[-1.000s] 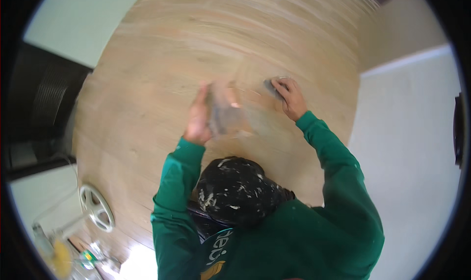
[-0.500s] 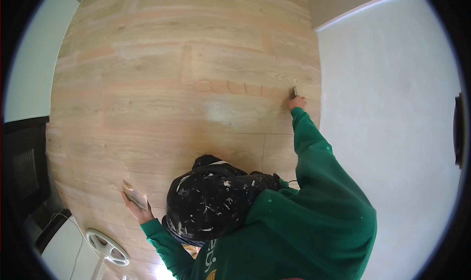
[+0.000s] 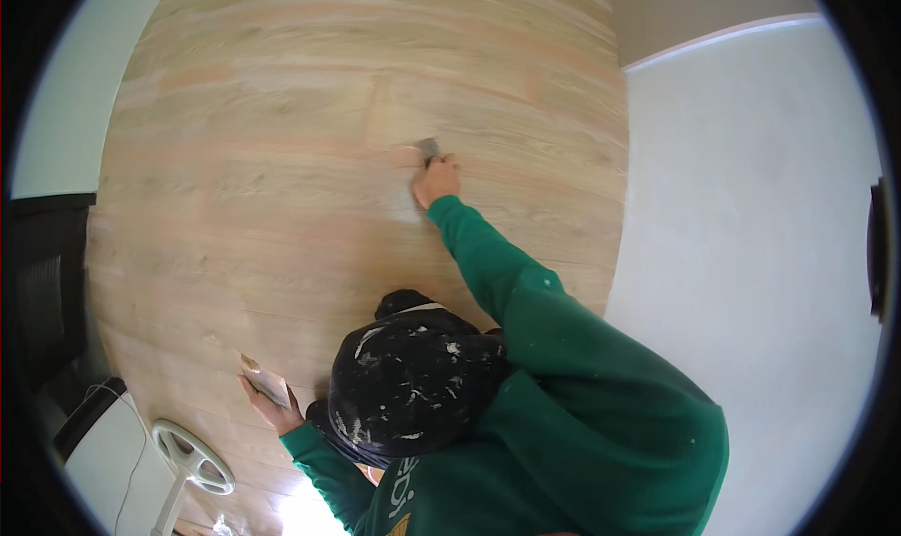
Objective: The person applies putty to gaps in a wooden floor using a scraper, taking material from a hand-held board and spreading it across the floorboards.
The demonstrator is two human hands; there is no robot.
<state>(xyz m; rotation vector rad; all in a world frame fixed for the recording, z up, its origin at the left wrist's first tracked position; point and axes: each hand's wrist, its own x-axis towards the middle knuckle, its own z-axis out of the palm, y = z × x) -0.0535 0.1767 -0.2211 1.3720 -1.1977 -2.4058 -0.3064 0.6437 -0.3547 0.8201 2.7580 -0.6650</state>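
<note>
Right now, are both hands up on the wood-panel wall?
No. Only the right hand presses a putty knife there; the left hand hangs low.

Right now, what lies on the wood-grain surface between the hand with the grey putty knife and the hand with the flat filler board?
In the head view, only bare wood-grain surface lies between the right hand and the left hand.

floor (image 3: 282, 179): open planks | blocked: wall (image 3: 751, 254) right, fan (image 3: 192, 456) lower-left
</note>
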